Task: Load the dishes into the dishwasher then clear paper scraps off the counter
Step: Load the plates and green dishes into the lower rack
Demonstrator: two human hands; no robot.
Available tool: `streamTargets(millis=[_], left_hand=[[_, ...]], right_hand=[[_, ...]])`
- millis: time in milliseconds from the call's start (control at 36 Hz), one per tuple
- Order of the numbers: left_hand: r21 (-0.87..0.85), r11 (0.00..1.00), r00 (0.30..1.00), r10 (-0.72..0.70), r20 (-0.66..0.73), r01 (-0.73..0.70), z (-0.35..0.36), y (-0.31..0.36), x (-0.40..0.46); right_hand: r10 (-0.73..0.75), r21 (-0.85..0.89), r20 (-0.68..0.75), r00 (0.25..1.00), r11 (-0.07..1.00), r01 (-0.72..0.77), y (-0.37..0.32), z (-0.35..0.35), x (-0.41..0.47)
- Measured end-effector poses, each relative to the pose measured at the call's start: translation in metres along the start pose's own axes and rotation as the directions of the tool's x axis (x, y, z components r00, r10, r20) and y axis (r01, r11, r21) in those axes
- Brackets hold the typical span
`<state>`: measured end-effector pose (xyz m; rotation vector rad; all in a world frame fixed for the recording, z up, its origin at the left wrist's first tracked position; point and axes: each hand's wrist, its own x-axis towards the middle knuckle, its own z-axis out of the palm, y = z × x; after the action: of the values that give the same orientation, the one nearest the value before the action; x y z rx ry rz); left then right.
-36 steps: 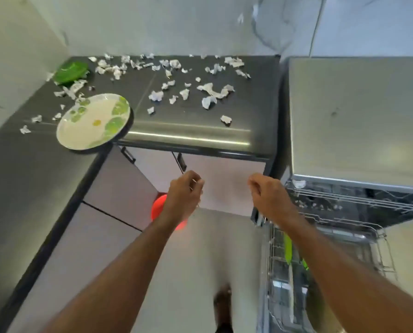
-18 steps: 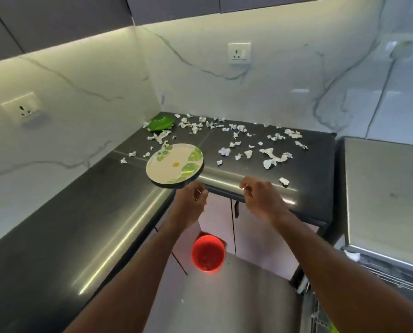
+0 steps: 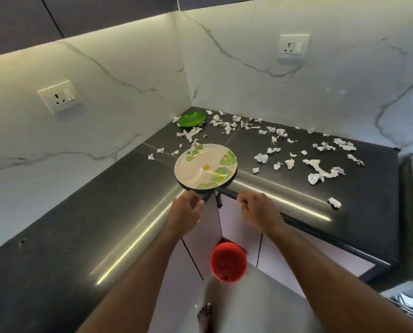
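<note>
Round white plate with green leaf print [image 3: 205, 166] overhanging the inner corner edge of the dark stone counter [image 3: 85, 227], left hand [image 3: 185, 213] and right hand [image 3: 260, 210] loosely curled and empty just before it; a careless nudge could tip it off.

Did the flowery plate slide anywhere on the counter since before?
No. The leaf-patterned plate hangs over the inner corner edge of the black counter as before, the same paper scraps just behind it. Only the camera moved.
</note>
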<state>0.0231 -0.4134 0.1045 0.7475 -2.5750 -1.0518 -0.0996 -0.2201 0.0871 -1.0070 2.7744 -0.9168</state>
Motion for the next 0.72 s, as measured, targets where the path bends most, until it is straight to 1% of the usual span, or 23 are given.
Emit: streamTargets(millis=[111, 222, 306, 444, 500, 556, 639, 722], left_hand=[[-0.009, 1.0, 1.0, -0.016, 0.006, 0.016, -0.002, -0.022, 0.053], [-0.017, 0.999, 0.998, -0.048, 0.039, 0.049, -0.005, -0.042, 0.114], [-0.008, 0.998, 0.995, -0.063, 0.077, 0.064, -0.008, -0.058, 0.153], [-0.031, 0.994, 0.989, -0.102, 0.106, 0.106, -0.014, -0.084, 0.223], [-0.039, 0.99, 0.985, -0.127, 0.118, 0.133, -0.014, -0.091, 0.242], [-0.034, 0.988, 0.98, -0.148, 0.131, 0.153, -0.012, -0.098, 0.256], [-0.021, 0.986, 0.974, -0.16, 0.158, 0.165, -0.008, -0.104, 0.273], [-0.009, 0.986, 0.973, -0.161, 0.163, 0.165, -0.003, -0.108, 0.283]], right_hand=[[0.041, -0.022, 0.02, 0.999, 0.999, -0.041, 0.0, 0.023, 0.054], [0.122, 0.013, 0.028, 0.992, 0.992, -0.123, 0.0, 0.043, 0.108], [0.16, 0.003, 0.044, 0.986, 0.987, -0.16, 0.001, 0.059, 0.141], [0.283, 0.012, 0.061, 0.957, 0.959, -0.284, 0.004, 0.083, 0.196], [0.381, 0.029, 0.06, 0.922, 0.923, -0.383, 0.008, 0.092, 0.211], [0.5, 0.031, 0.049, 0.865, 0.865, -0.501, 0.016, 0.101, 0.223], [0.664, 0.075, 0.062, 0.745, 0.741, -0.667, 0.031, 0.114, 0.238], [0.761, 0.148, 0.116, 0.639, 0.623, -0.768, 0.044, 0.126, 0.251]])
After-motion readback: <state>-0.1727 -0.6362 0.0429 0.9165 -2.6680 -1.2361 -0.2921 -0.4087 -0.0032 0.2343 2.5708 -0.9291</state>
